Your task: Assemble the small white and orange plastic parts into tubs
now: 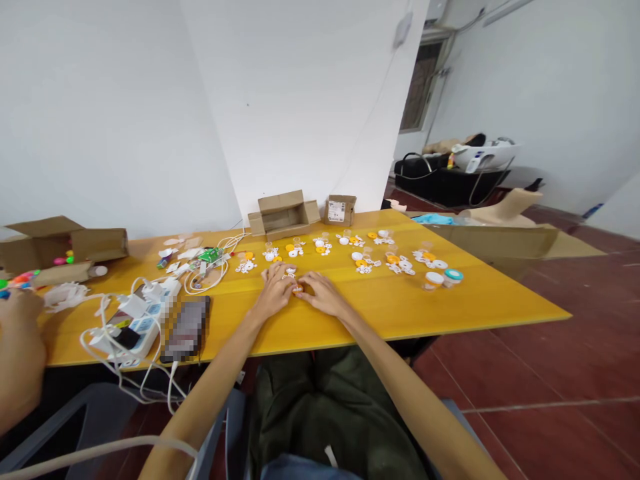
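Note:
In the middle of the table's near half, my left hand [274, 291] and my right hand [323, 293] meet over a small round orange and white part [297, 289]. Fingertips of both hands pinch it from either side, and they cover most of it. Just beyond my left fingers lie a few white pieces [289, 273]. Farther back are several small groups of white and orange plastic pieces, such as this group [367, 260], some with clear cups. Two lidded clear jars stand to the right, one with a white lid [434, 279] and one with a teal lid [453, 276].
An open cardboard box [283, 217] and a smaller box [341, 209] stand at the back. To the left are a phone [186, 328], a power strip [150, 327] with tangled cables, and a green circuit board [211, 255]. Another person's arm [20, 353] reaches in at far left.

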Tool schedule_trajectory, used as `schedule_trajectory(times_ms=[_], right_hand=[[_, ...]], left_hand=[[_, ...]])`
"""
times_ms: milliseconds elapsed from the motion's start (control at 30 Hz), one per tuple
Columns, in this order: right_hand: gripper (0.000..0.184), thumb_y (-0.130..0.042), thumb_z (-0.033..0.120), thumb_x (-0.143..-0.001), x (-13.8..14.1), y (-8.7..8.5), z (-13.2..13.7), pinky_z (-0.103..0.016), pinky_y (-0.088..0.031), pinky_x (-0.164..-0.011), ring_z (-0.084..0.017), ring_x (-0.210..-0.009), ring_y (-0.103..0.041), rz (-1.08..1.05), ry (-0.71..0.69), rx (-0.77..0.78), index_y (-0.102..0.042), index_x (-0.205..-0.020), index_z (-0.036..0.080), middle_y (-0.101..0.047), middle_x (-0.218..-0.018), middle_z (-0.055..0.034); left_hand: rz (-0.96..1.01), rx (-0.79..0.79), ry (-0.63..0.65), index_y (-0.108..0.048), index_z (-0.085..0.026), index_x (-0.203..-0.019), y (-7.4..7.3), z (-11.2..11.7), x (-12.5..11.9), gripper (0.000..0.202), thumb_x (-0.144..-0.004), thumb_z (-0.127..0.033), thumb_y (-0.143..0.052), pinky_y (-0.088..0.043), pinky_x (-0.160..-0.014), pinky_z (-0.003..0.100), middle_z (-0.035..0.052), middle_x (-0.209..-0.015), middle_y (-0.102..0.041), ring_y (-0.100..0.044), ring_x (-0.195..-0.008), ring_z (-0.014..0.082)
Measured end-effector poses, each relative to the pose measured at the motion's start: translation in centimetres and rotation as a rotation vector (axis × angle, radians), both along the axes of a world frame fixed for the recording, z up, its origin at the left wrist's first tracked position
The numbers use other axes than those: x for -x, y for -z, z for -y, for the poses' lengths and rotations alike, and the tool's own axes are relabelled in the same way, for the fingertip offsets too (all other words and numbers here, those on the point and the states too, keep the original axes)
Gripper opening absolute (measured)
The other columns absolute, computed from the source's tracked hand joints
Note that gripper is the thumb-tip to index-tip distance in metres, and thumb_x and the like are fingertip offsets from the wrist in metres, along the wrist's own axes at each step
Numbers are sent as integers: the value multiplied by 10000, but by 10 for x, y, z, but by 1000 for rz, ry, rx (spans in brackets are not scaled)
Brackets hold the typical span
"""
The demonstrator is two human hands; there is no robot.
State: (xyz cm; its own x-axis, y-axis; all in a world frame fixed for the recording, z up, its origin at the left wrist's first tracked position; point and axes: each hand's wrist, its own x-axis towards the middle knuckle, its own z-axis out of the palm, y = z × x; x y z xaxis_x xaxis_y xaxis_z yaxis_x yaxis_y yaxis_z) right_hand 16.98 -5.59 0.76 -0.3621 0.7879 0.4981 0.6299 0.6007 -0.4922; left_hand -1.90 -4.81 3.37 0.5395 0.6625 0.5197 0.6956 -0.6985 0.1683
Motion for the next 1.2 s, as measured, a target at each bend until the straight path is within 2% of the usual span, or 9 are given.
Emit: schedule_trajectory(times_ms=[300, 667, 1000, 1200], right_hand=[[93, -703, 286, -885, 0, -2, 0, -330, -470, -861, -201, -954, -616, -22, -12, 35, -696, -956, 226, -646, -980, -44], [110, -714, 316, -876, 0, 3, -3, -331, -475, -857, -198, -928, -614, -74, -11, 28, -712, -955, 240, -638, -952, -38], [84, -725, 292, -867, 1, -2, -1, -320, -465, -837, -194, -916, -614, -66, -7, 46, -711, -924, 231, -642, -954, -37], [91, -726, 291, -864, 0, -1, -2, -320, -466, -836, -194, -913, -613, -62, -7, 55, -709, -934, 235, -638, -950, -35]], left_hand=[[-25, 13, 8, -731, -245, -903, -1, 2, 0, 243, -941, -195, -495, -366, -1028, 502, 72, -1319, -613, -423, -1296, 298], [-56, -22, 15, -740, -282, -959, 0, 2, 3, 242, -931, -204, -512, -332, -1062, 520, 64, -1320, -611, -413, -1312, 300], [-34, -35, 0, -722, -249, -921, -3, 4, 0, 219, -940, -205, -508, -372, -1026, 493, 74, -1282, -627, -437, -1292, 289], [-35, -8, -8, -729, -248, -882, -3, 4, -2, 201, -920, -203, -537, -370, -1024, 512, 77, -1287, -630, -440, -1293, 303]])
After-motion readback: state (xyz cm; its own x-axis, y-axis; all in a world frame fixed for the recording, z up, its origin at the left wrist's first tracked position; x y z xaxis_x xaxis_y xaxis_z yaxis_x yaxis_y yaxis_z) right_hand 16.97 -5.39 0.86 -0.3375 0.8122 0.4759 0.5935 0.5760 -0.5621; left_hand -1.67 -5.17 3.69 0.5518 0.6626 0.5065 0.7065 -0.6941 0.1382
